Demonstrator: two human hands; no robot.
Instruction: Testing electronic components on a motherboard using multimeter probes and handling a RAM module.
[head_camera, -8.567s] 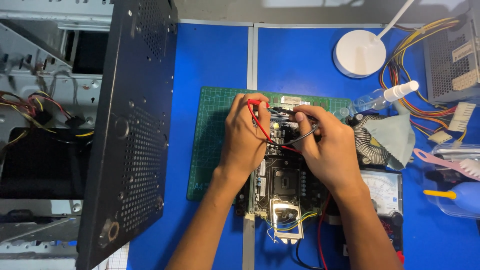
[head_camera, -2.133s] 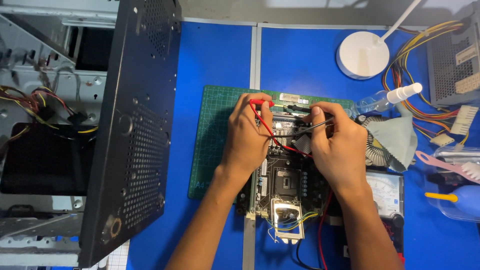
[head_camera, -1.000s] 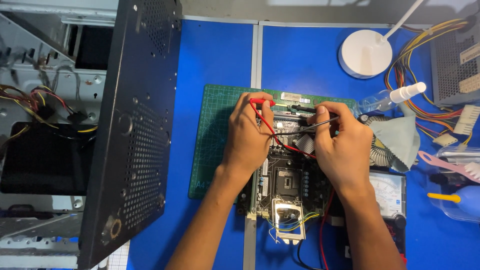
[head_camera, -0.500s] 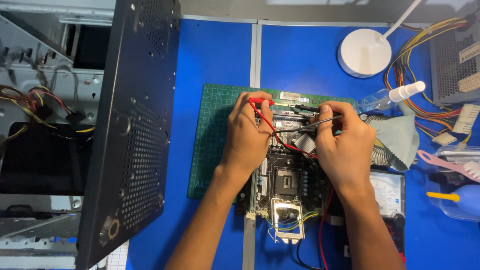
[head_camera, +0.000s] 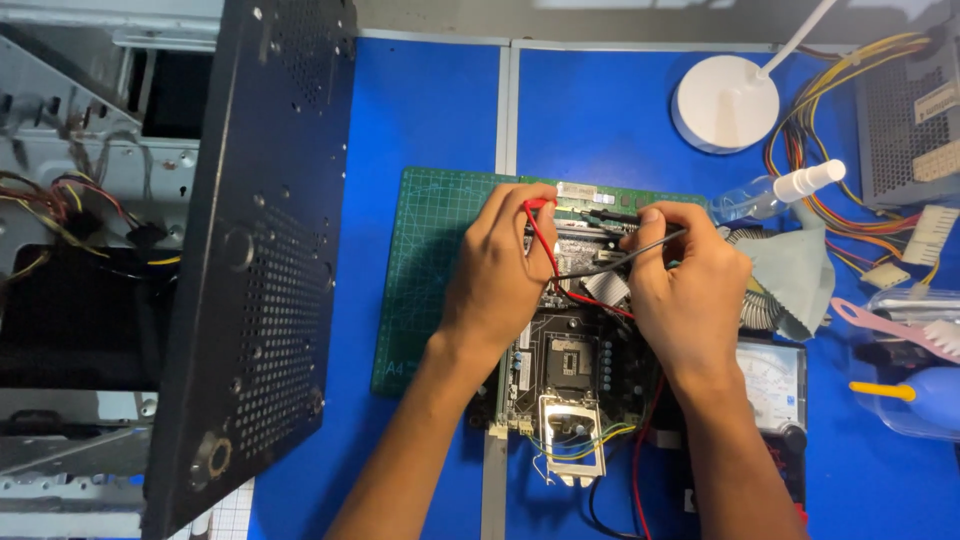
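Observation:
A dark motherboard (head_camera: 570, 370) lies on a green cutting mat (head_camera: 430, 260) on the blue table. My left hand (head_camera: 500, 275) pinches a red test probe (head_camera: 541, 232) against the board's upper edge. My right hand (head_camera: 685, 290) holds a black test probe (head_camera: 610, 262), its tip pointing left over the board near a silver heatsink (head_camera: 605, 288). Red and black leads run down to an analog multimeter (head_camera: 770, 385) at the right of my right wrist. The probe tips are partly hidden by my fingers.
An open black computer case (head_camera: 250, 260) stands at the left with loose wires inside. At the back right are a white lamp base (head_camera: 725, 102), a spray bottle (head_camera: 780, 190), a power supply (head_camera: 915, 110) with coloured cables, a grey cloth (head_camera: 795, 275) and a clear tub (head_camera: 915, 370).
Both hands stay on the board. My right hand has shifted slightly left and up with the black probe since the oldest frame; the left hand keeps the red probe in place.

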